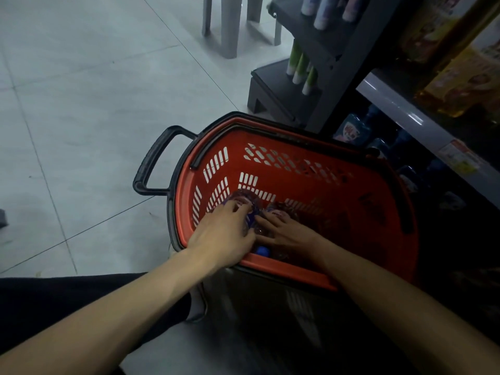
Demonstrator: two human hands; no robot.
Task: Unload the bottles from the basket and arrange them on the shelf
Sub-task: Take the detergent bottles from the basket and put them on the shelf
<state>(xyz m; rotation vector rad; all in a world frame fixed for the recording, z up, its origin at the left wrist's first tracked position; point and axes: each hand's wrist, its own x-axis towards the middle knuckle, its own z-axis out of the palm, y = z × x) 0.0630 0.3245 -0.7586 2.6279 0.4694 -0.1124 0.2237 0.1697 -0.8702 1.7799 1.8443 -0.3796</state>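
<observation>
Left hand (pixel 224 234), right hand (pixel 286 234), seemingly around bottles (pixel 244 197)

No legible text anywhere.

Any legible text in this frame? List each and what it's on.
No text is readable.
Label on the blue shelf bottle: red and white, blurred.
Print on the yellow packages: blurred.
Shelf-edge tag: too small.
Labels on the bottles in the basket: blurred.
</observation>
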